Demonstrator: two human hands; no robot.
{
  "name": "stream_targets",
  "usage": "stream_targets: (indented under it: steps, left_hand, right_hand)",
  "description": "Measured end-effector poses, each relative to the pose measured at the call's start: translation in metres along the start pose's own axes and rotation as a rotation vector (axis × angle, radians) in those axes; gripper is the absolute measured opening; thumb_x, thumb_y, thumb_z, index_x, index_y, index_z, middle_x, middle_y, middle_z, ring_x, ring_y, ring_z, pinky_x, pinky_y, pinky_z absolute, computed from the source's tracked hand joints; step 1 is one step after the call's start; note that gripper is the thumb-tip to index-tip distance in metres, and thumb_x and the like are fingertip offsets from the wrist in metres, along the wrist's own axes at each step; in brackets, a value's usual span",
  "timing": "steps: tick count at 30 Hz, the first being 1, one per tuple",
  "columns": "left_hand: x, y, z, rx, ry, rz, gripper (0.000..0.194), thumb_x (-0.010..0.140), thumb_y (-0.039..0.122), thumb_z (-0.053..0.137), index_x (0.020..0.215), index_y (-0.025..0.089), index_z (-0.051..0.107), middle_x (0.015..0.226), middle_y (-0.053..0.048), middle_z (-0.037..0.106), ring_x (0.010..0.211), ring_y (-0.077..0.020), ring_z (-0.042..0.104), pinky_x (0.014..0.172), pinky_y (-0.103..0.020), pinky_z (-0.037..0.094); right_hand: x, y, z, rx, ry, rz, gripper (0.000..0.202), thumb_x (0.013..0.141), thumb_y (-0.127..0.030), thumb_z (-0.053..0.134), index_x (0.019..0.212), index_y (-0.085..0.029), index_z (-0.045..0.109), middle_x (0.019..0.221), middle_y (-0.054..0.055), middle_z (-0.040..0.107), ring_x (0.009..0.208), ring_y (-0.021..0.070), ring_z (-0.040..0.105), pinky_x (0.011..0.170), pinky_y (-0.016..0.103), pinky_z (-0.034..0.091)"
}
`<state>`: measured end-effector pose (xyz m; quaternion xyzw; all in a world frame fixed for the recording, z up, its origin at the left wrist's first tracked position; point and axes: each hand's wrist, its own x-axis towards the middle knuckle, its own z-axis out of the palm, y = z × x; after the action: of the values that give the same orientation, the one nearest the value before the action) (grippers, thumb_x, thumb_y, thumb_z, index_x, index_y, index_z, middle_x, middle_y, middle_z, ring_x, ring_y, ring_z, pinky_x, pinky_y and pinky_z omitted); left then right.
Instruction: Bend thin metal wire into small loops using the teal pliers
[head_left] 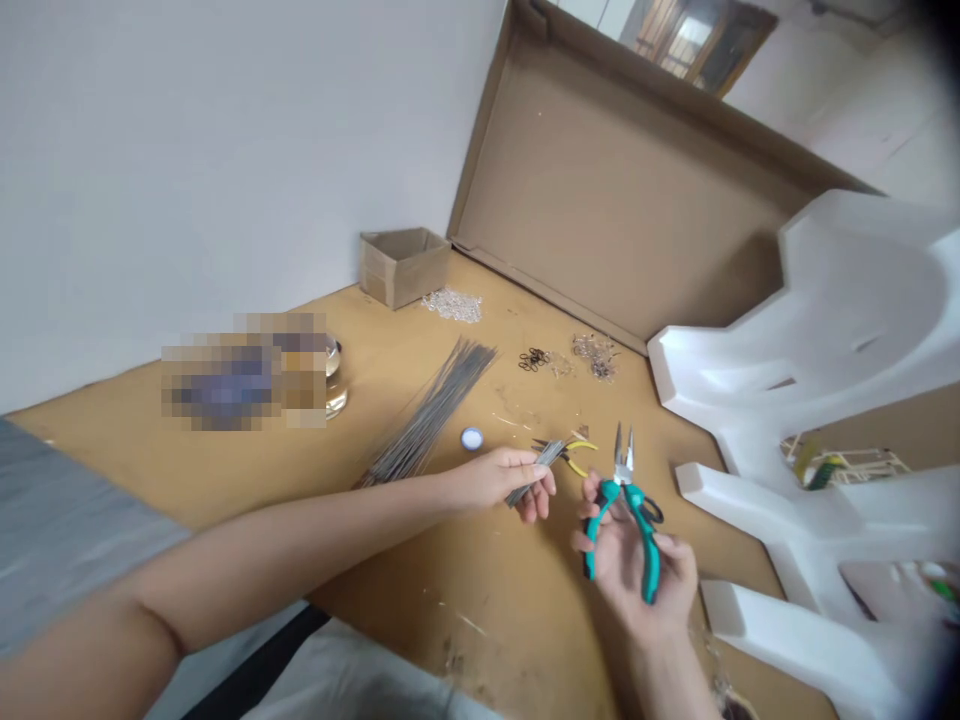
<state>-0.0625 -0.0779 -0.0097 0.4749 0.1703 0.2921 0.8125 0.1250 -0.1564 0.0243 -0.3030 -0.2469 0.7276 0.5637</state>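
My left hand [517,480] is closed round a short bundle of thin grey wires [552,455], thumb on top. A pair of needle-nose pliers with teal handles [646,545] rests in my right hand [637,580], fingers curled about the grips. Their jaws point away from me and stand slightly apart, with nothing between them. Just beyond the wire bundle lies a second pair of pliers with yellow handles [577,465], partly covered by the wires. Behind my left forearm, a larger bundle of long grey wires [435,415] lies across the table.
A small round white-and-blue lid [472,438] lies by the long wires. Farther back are a cardboard box [405,265], clear beads [454,305], black rings [534,359] and a small mixed pile [596,355]. White moulded foam [720,375] borders the table's right side; a cardboard panel [615,180] stands behind.
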Motion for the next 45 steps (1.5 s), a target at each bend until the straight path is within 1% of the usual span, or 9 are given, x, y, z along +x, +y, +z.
stream_targets:
  steps: [7, 10, 15, 20, 24, 29, 33, 41, 45]
  left_hand:
    - [-0.003, 0.011, 0.0, 0.201, -0.018, -0.025, 0.032, 0.083, 0.041, 0.044, 0.078, 0.011, 0.053, 0.059, 0.0, 0.057, 0.041, -0.0043, 0.045, 0.046, -0.019, 0.035]
    - [-0.004, 0.01, 0.0, 0.228, -0.006, -0.04, 0.031, 0.084, 0.039, 0.042, 0.08, 0.011, 0.053, 0.057, 0.001, 0.056, 0.04, -0.0034, 0.041, 0.044, -0.018, 0.033]
    - [-0.004, 0.007, 0.001, 0.229, -0.017, -0.069, 0.03, 0.084, 0.039, 0.043, 0.079, 0.011, 0.053, 0.055, 0.002, 0.053, 0.039, -0.003, 0.037, 0.041, -0.017, 0.029]
    - [-0.002, 0.006, 0.001, 0.221, -0.027, -0.113, 0.033, 0.085, 0.039, 0.042, 0.079, 0.01, 0.056, 0.053, 0.002, 0.052, 0.039, -0.0034, 0.037, 0.041, -0.017, 0.028]
    - [-0.004, 0.009, 0.002, 0.177, -0.019, -0.141, 0.032, 0.085, 0.038, 0.042, 0.079, 0.01, 0.055, 0.05, 0.003, 0.051, 0.038, -0.0034, 0.036, 0.04, -0.016, 0.027]
    - [-0.007, 0.013, 0.003, 0.196, -0.02, -0.173, 0.031, 0.084, 0.038, 0.043, 0.08, 0.01, 0.056, 0.054, 0.003, 0.052, 0.039, -0.0029, 0.035, 0.04, -0.016, 0.026]
    - [-0.007, 0.011, 0.002, 0.192, -0.034, -0.171, 0.031, 0.085, 0.039, 0.043, 0.078, 0.011, 0.056, 0.054, 0.003, 0.051, 0.039, -0.0027, 0.034, 0.039, -0.016, 0.025]
    - [-0.011, 0.017, 0.007, 0.244, -0.106, -0.192, 0.032, 0.086, 0.038, 0.042, 0.08, 0.011, 0.057, 0.054, 0.003, 0.051, 0.039, -0.0022, 0.034, 0.04, -0.016, 0.025]
    - [-0.012, 0.018, 0.011, 0.292, -0.107, -0.18, 0.032, 0.086, 0.038, 0.041, 0.08, 0.011, 0.057, 0.054, 0.003, 0.051, 0.039, -0.0021, 0.033, 0.04, -0.016, 0.026]
  right_hand:
    - [0.008, 0.008, -0.003, 0.068, -0.017, 0.226, 0.063, 0.065, -0.059, 0.049, 0.117, -0.024, 0.049, 0.121, 0.01, 0.052, 0.099, 0.0267, 0.054, 0.074, 0.04, 0.044]
    - [0.004, 0.01, -0.001, 0.075, -0.061, 0.329, 0.053, 0.068, -0.054, 0.049, 0.115, -0.03, 0.049, 0.116, 0.008, 0.055, 0.092, 0.0263, 0.056, 0.07, 0.042, 0.044]
    - [0.002, 0.017, 0.0, 0.093, -0.02, 0.326, 0.05, 0.071, -0.051, 0.045, 0.107, -0.019, 0.055, 0.111, 0.014, 0.056, 0.08, 0.0212, 0.056, 0.06, 0.031, 0.044]
    - [0.001, 0.018, 0.005, 0.05, 0.037, 0.271, 0.059, 0.063, -0.055, 0.051, 0.112, -0.023, 0.053, 0.119, 0.013, 0.052, 0.105, 0.0317, 0.049, 0.074, 0.045, 0.044]
    - [-0.002, 0.019, 0.009, 0.066, 0.021, 0.337, 0.058, 0.064, -0.047, 0.051, 0.12, -0.032, 0.045, 0.109, 0.008, 0.056, 0.101, 0.0316, 0.051, 0.075, 0.054, 0.043]
    - [-0.007, 0.021, 0.003, 0.079, -0.097, 0.403, 0.049, 0.063, -0.036, 0.052, 0.111, -0.025, 0.053, 0.096, 0.009, 0.06, 0.09, 0.03, 0.057, 0.066, 0.043, 0.046]
    - [-0.008, 0.025, -0.003, -0.207, -0.123, 0.348, 0.047, 0.058, -0.024, 0.056, 0.105, -0.02, 0.056, 0.097, 0.01, 0.061, 0.089, 0.0275, 0.056, 0.069, 0.039, 0.044]
    - [-0.012, -0.004, -0.02, -1.202, 0.118, 0.017, 0.035, 0.065, -0.014, 0.052, 0.098, -0.021, 0.057, 0.11, 0.006, 0.056, 0.11, 0.0272, 0.043, 0.098, 0.04, 0.025]
    - [-0.004, -0.019, -0.008, -1.286, -0.039, 0.101, 0.044, 0.064, -0.009, 0.045, 0.105, -0.02, 0.055, 0.108, 0.005, 0.056, 0.104, 0.0253, 0.046, 0.093, 0.037, 0.031]
